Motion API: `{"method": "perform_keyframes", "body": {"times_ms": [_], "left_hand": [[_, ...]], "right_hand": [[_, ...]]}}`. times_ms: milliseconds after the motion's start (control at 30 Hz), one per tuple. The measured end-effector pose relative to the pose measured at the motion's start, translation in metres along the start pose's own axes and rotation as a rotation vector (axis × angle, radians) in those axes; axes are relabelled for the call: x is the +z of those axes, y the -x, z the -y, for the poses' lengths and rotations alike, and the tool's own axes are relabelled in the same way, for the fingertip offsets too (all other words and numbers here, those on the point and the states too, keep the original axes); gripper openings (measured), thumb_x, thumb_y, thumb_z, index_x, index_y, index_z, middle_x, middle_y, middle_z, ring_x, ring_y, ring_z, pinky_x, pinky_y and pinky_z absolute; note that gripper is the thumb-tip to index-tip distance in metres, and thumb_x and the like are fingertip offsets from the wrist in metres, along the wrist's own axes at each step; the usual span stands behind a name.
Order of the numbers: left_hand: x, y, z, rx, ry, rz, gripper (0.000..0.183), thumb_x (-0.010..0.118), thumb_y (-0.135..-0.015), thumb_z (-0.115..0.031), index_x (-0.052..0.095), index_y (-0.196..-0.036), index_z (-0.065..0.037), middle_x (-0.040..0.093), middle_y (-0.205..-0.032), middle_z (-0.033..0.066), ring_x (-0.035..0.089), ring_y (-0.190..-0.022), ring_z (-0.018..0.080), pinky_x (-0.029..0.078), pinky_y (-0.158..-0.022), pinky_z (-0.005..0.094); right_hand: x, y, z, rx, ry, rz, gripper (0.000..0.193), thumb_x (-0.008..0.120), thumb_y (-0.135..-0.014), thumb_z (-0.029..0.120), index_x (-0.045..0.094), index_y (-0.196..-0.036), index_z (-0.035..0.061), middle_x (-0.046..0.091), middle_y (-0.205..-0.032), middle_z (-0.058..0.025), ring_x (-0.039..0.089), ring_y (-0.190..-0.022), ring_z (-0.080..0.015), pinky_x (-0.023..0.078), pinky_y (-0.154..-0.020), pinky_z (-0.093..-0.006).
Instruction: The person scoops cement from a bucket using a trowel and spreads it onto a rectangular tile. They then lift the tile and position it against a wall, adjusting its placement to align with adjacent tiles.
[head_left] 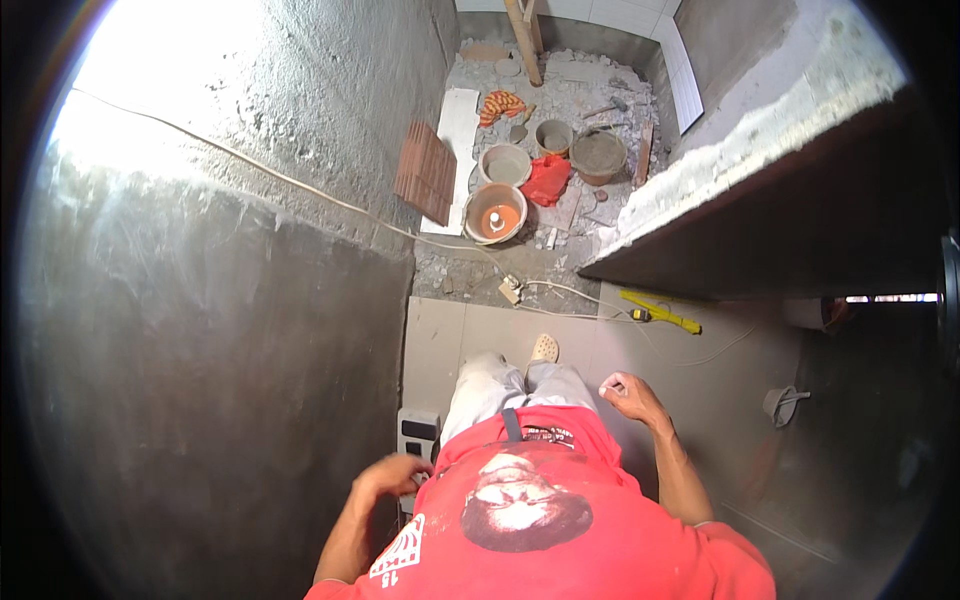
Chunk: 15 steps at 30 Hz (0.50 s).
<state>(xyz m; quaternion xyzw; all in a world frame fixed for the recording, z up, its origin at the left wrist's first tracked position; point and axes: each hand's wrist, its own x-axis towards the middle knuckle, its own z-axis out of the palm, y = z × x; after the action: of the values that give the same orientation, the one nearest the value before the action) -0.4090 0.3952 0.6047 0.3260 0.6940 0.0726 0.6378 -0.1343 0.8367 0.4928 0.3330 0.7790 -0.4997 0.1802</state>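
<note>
My left hand (pixel 396 474) hangs at my left hip beside the red shirt (pixel 600 450). Its fingers are blurred and partly hidden, next to a grey-white box-shaped device (pixel 419 428) on the floor against the wall. To the right of my thigh is my right hand (pixel 630 396), raised a little, with its fingers loosely curled and whitish dust at the tips; I see nothing held in it. Ahead of that hand, a yellow folded rule or level (pixel 672 314) lies on the tiles with a small black-and-yellow tape measure (pixel 640 315) at its end.
Buckets of mortar (pixel 598 152), an orange-lined bucket (pixel 495 213), a red bag (pixel 547 180), stacked bricks (pixel 425 172) and a hammer (pixel 606 107) sit on rubble ahead. A cable with a socket block (pixel 511 288) crosses the threshold. Walls flank both sides; a small pot (pixel 782 404) stands right.
</note>
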Motion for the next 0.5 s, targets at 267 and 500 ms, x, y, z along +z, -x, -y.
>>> {"method": "perform_keyframes", "body": {"times_ms": [267,500], "left_hand": [[-0.250,0.060,-0.155,0.801,-0.026,-1.317,0.021,0.077,-0.087,-0.003,0.072,-0.107,0.000,0.074,-0.106,0.0159,0.070,-0.102,0.0302,0.055,-0.092,0.0397],[-0.343,0.125,-0.226,1.708,-0.399,-1.459,0.038,0.062,-0.101,-0.027,0.063,-0.126,0.001,0.068,-0.118,0.0223,0.064,-0.107,0.0385,0.053,-0.094,0.0527]], "right_hand": [[-0.095,-0.112,0.187,-0.366,0.013,-0.235,0.026,0.066,-0.098,0.022,0.071,-0.112,-0.0001,0.074,-0.108,-0.0192,0.071,-0.103,-0.0315,0.054,-0.091,-0.0410],[-0.202,-0.058,0.420,-1.191,-0.331,-0.638,0.017,0.065,-0.103,0.009,0.068,-0.116,-0.0011,0.071,-0.113,-0.0125,0.064,-0.095,-0.0163,0.053,-0.088,-0.0313]]}}
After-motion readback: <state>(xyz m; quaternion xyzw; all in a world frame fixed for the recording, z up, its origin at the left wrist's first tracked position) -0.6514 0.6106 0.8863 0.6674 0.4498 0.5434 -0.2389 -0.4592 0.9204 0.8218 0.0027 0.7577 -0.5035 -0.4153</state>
